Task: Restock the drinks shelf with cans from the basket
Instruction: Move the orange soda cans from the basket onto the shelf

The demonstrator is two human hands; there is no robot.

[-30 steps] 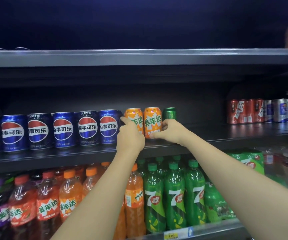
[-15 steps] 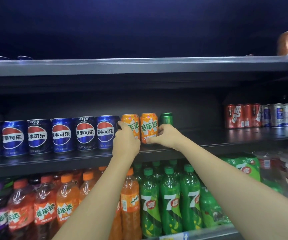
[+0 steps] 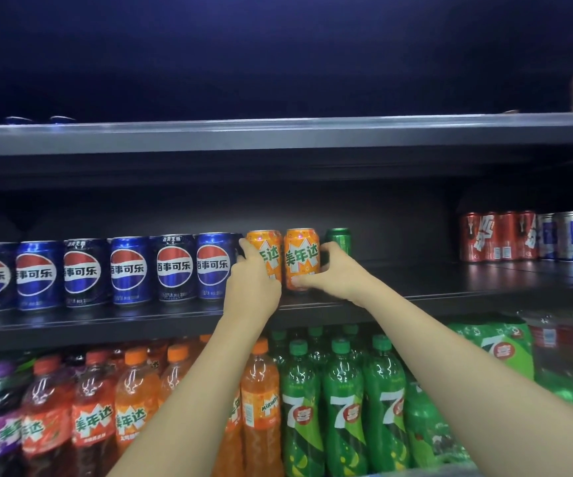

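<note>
Both hands are up at the middle shelf (image 3: 450, 297), each wrapped on an orange can. The left hand (image 3: 252, 287) has its grip clamped on the left orange can (image 3: 264, 253), fingers curled round the can's far left side, next to the row of blue cola cans (image 3: 175, 268). The right hand (image 3: 338, 273) has its grip clamped on the right orange can (image 3: 301, 258), thumb low across the front and fingers round its right side. The two cans stand upright, touching or nearly so, on the shelf. Just behind the right grip stands a green can (image 3: 339, 237), perhaps touching the knuckles; the view is too dim to tell. Below the grips stand green bottles (image 3: 343, 407).
</note>
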